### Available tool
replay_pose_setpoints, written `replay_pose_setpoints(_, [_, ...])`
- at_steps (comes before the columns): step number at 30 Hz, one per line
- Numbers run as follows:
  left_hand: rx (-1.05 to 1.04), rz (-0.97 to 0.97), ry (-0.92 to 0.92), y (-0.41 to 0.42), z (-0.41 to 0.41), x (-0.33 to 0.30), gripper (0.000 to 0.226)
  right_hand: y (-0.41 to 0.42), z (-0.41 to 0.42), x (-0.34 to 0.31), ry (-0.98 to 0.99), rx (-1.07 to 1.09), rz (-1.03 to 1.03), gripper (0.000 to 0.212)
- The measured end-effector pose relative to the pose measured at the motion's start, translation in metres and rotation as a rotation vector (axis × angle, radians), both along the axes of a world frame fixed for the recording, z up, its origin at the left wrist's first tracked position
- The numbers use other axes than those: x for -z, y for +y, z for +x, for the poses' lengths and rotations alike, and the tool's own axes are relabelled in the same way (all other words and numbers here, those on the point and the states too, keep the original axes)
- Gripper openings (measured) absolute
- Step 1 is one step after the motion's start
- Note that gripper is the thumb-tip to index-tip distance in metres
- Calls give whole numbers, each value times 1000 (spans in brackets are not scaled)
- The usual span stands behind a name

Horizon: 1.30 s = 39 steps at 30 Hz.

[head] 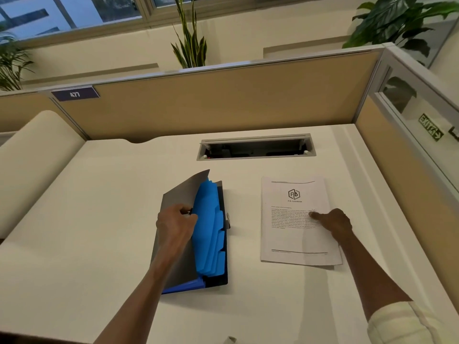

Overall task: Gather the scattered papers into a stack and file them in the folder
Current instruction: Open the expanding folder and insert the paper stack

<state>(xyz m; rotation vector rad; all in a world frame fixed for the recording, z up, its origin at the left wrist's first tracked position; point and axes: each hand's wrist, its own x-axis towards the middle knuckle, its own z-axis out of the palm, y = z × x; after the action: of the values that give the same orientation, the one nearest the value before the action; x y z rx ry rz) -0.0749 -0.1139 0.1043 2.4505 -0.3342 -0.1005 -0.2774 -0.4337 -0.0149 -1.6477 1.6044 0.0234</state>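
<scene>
A dark folder with blue tabbed dividers lies in the middle of the white desk. My left hand grips the edge of its grey front cover and holds it lifted, so the dividers show. To the right lies a neat stack of printed papers with a logo at the top. My right hand rests on the stack's right side, its index finger pointing onto the text and the other fingers curled.
An open cable tray is set into the desk behind the folder and papers. Beige partition walls close the desk at the back and right. A cream cushioned seat back stands at the left. Plants rise beyond the partitions.
</scene>
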Motion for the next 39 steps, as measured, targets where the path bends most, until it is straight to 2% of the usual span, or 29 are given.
replay_pose_setpoints(2, [-23, 4, 16, 2, 4, 1, 10, -8, -2, 0, -161, 28, 142, 67])
replay_pose_setpoints(5, [-39, -9, 53, 6, 9, 2, 17, -10, -6, -2, -340, 42, 339, 50])
replay_pose_setpoints(10, [-49, -55, 63, 8, 11, 0, 22, 4, -7, 3, -468, -35, 408, 37])
replay_pose_setpoints(17, [-39, -67, 59, 9, 17, -6, 26, 19, 7, -5, -604, -80, 170, 40])
replay_pose_setpoints(23, [-37, -77, 68, 10, 19, -7, 26, 23, 31, -67, -641, -132, -219, 35])
replay_pose_setpoints(27, [-39, -93, 75, 8, 19, -7, 26, 42, 53, -110, -700, -100, -382, 31])
replay_pose_setpoints(34, [-58, -152, 107, 7, 20, -9, 28, 99, 78, -143, -766, -181, -473, 30])
replay_pose_setpoints(39, [-67, -209, 116, 4, 20, -8, 26, 142, 89, -138, -755, -343, -341, 31])
